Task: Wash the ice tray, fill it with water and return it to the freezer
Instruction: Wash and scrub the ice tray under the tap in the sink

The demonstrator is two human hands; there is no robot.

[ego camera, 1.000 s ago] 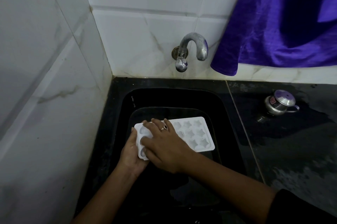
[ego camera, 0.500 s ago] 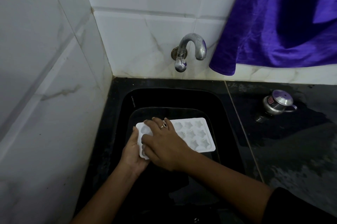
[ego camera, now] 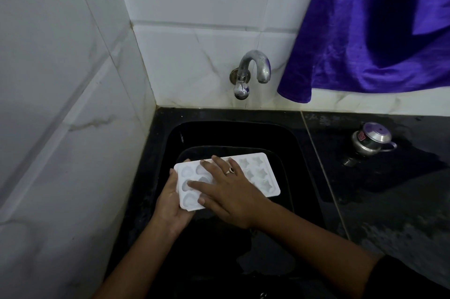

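A white ice tray [ego camera: 261, 175] with shaped cups is held flat over the black sink [ego camera: 302, 177]. My left hand [ego camera: 170, 203] holds its near-left end from below, with the thumb up along the short edge. My right hand [ego camera: 231, 191], with a ring on one finger, lies flat on top of the tray with straight fingers reaching into the left cups. The metal tap [ego camera: 253, 72] juts from the tiled wall above the sink, and no water shows at its spout.
A purple cloth [ego camera: 377, 31] hangs down the wall at the upper right. A small lidded steel pot [ego camera: 371, 139] stands on the wet black counter [ego camera: 401, 189] to the right of the sink. White tiled walls close in the left side and the back.
My right hand's fingers have stretched further left across the tray's cups. The tray and my left hand have stayed almost where they were.
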